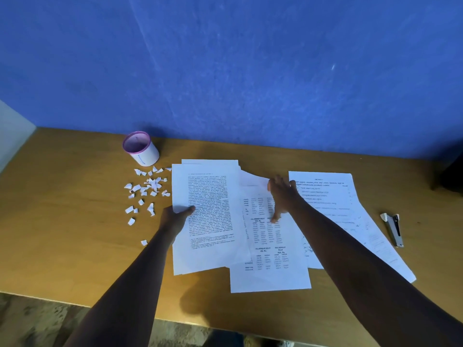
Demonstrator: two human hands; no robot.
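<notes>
Head view.
- Text page (208, 221): flat on the surface (75, 221). The left hand (175, 217) pinches its left edge, thumb on top, forearm stretched forward.
- Table sheet (270, 261): overlaps the text page's right edge. The right hand (283, 194) presses on its upper part, fingers (280, 181) spread and released, grasping nothing.
- Paper scraps (147, 189) and cup (141, 149): left.
- Stapler (394, 227): right.

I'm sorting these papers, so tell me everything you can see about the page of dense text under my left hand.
The text page is a white paper sheet printed with dense black paragraphs and smaller footnotes at the bottom. It lies flat and slightly skewed on top of other white sheets on the wooden table. The left hand pinches its left edge, thumb on top. Its right side seems to overlap the sheet of tables.
</notes>
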